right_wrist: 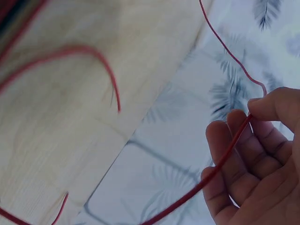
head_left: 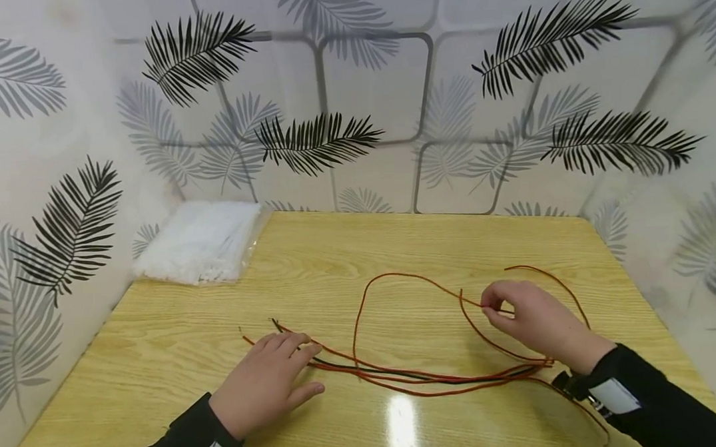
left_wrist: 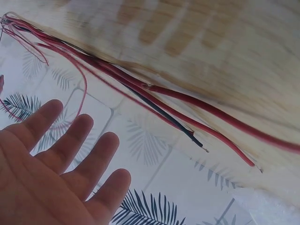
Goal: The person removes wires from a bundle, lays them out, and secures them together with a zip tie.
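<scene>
Several red wires and a dark wire (left_wrist: 161, 112) lie in a loose bundle (head_left: 425, 394) across the table, with bare metal tips at the left end. My right hand (head_left: 545, 322) pinches one red wire (right_wrist: 197, 187) between thumb and index finger, above the bundle's right end. From that pinch the wire arcs left in a wide loop (head_left: 396, 274) back to the bundle. My left hand (head_left: 269, 384) hovers over or touches the bundle's left part, fingers extended; contact is unclear. In the left wrist view, its fingers (left_wrist: 96, 154) are spread and hold nothing.
A clear plastic bag (head_left: 199, 240) of white pieces lies at the table's back left. Loose wire ends curve out at the right, one (head_left: 552, 278) toward the back and one (head_left: 582, 407) toward the front. A leaf-patterned covering (head_left: 376, 83) rises behind the wooden table (head_left: 347, 244).
</scene>
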Available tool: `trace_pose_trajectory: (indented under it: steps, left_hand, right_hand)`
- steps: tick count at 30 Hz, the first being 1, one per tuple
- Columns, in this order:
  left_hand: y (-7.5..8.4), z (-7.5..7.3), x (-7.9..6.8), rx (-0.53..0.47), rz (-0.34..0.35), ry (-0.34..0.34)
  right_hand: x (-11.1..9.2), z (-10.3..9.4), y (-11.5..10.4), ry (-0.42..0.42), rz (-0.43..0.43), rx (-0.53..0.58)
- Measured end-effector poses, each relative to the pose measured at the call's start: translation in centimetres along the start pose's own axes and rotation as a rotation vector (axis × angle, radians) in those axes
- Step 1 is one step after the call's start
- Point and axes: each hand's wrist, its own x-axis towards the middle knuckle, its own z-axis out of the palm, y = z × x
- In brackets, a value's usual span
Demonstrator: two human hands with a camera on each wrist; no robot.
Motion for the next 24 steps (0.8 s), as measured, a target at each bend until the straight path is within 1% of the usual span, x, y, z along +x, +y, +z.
trace_pose_trajectory:
  steps: [3, 5, 7, 11, 14, 17, 20, 24]
  left_hand:
    - [0.2, 0.2, 0.5, 0.006, 0.003, 0.013]
    - [0.5, 0.4, 1.2, 0.009, 0.003, 0.034]
    - [0.8, 0.5, 2.0, 0.004, -0.008, 0.053]
    - [1.5, 0.5, 3.9, -0.056, -0.032, 0.081]
    - [1.9, 0.5, 5.1, -0.119, -0.050, 0.077]
    - [2.1, 0.5, 5.9, -0.160, -0.046, 0.074]
    - [2.1, 0.5, 6.0, -0.189, -0.046, 0.080]
    - [1.7, -0.4, 5.7, -0.261, -0.067, 0.120]
  right_hand:
    - [-0.8, 0.9, -1.5, 0.014, -0.123, -0.011]
    - [-1.3, 1.3, -2.2, 0.043, -0.198, -0.011]
    - [-1.7, 1.6, -2.8, 0.063, -0.253, -0.005]
    - [-2.3, 2.1, -3.5, 0.080, -0.327, 0.005]
    - [-2.7, 2.4, -3.8, 0.081, -0.338, 0.014]
    - [-3.0, 2.4, -4.0, 0.085, -0.331, 0.023]
    - [-3.3, 2.1, -3.9, 0.089, -0.305, 0.029]
    - [-3.8, 1.4, -3.3, 0.091, -0.218, 0.035]
